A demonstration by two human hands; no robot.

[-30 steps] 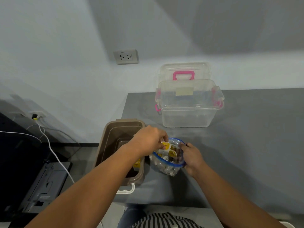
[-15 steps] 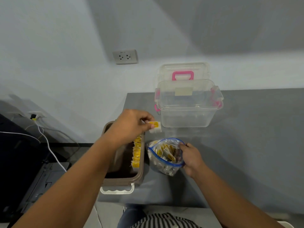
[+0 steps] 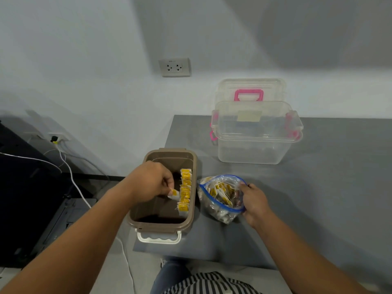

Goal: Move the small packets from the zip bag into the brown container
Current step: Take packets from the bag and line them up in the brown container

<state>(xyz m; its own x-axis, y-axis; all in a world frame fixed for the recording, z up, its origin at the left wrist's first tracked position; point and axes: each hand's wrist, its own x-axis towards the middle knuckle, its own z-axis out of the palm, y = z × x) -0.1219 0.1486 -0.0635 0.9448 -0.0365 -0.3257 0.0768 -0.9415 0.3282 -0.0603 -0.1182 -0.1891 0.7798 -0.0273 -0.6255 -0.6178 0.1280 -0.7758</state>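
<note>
left hand (image 3: 151, 181) lowered into container (image 3: 161, 225), packet (image 3: 174, 194) pinched below it; right hand (image 3: 255, 200) grips bag (image 3: 219, 213)

On my remote feed, the person I am guiding wears a black-and-white striped shirt (image 3: 212, 283), its narrow bands visible just below the near edge of the grey table (image 3: 318, 187). A leg in blue denim jeans (image 3: 169, 274) shows below that same edge, toward the table's left end. Over the table, both forearms are bare down to the left hand (image 3: 152, 183) and right hand (image 3: 254, 203).
</note>
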